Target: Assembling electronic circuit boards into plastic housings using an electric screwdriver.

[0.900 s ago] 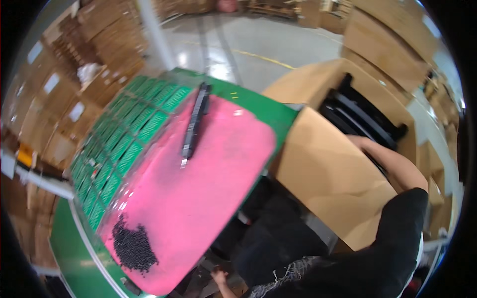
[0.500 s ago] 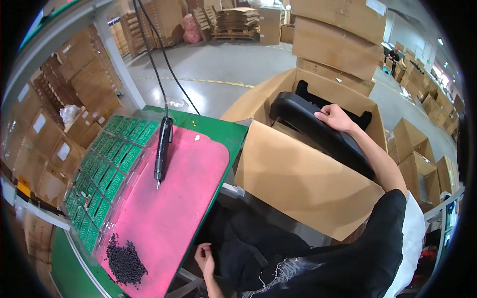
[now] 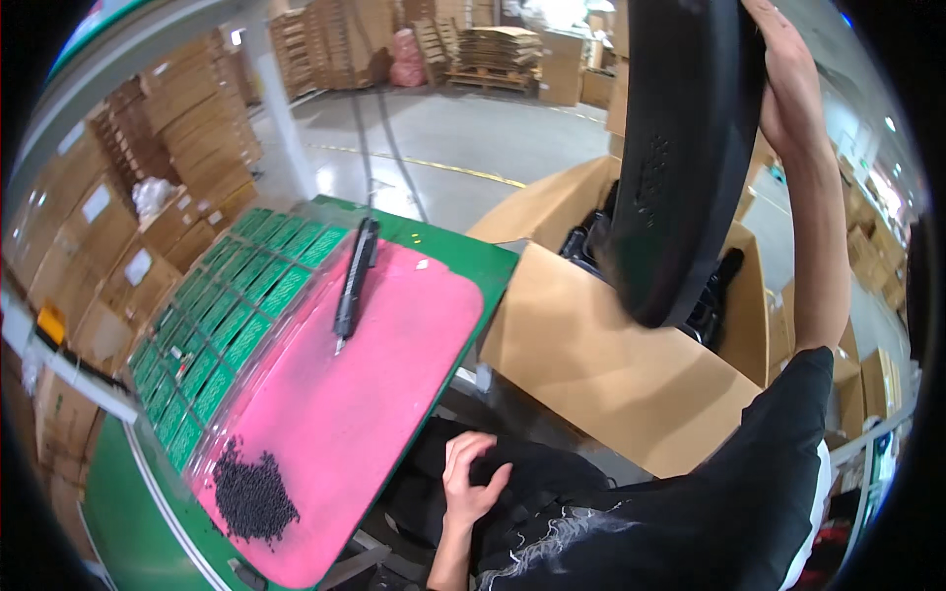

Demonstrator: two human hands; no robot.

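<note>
While the left hand (image 3: 471, 481) hovers near the worker's dark-clad lap, thumb and fingers loosely curled and spread apart around nothing, the right hand (image 3: 791, 98) grips a long black part (image 3: 680, 167) high on its right edge, some fingertips hidden from view. The right forearm points almost straight up from a short black sleeve (image 3: 788, 404). Slightly tilted, the part hangs in front of an open cardboard box (image 3: 611, 364), right of a pink mat (image 3: 394, 345) bearing a black electric screwdriver (image 3: 357, 281) and a heap of small black pieces (image 3: 254, 497).
</note>
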